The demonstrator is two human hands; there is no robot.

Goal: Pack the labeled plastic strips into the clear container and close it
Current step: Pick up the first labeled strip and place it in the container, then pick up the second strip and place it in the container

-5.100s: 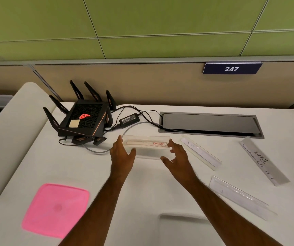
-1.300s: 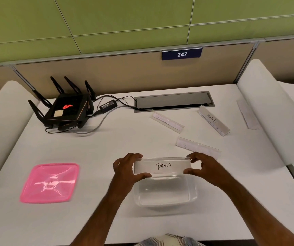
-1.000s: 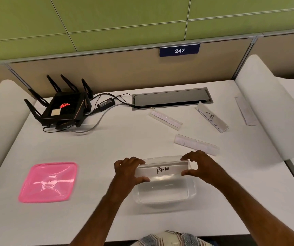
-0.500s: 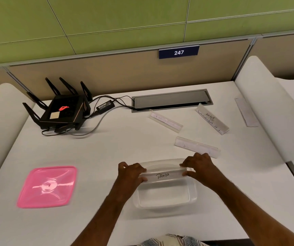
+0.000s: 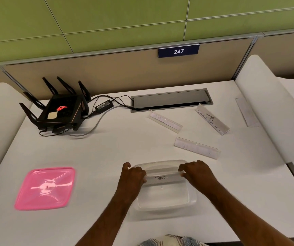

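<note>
A clear rectangular container (image 5: 164, 201) stands open near the desk's front edge. Inside its far half lies a clear plastic strip marked "PANDA" (image 5: 162, 178). My left hand (image 5: 132, 176) grips the strip's left end and my right hand (image 5: 196, 173) grips its right end, both over the container's rim. Three more strips lie further back: one unmarked (image 5: 196, 147), one near the cable hatch (image 5: 165, 122), one with handwriting (image 5: 212, 121). The pink lid (image 5: 45, 188) lies flat to the left.
A black router (image 5: 60, 110) with antennas, its power brick (image 5: 104, 105) and cables sit at the back left. A grey cable hatch (image 5: 171, 100) is set into the desk. Another strip (image 5: 246, 111) lies by the white right divider (image 5: 267, 110).
Both hands took the "PANDA" strip from the back of the desk to the container and have lowered it from above the rim down inside.
</note>
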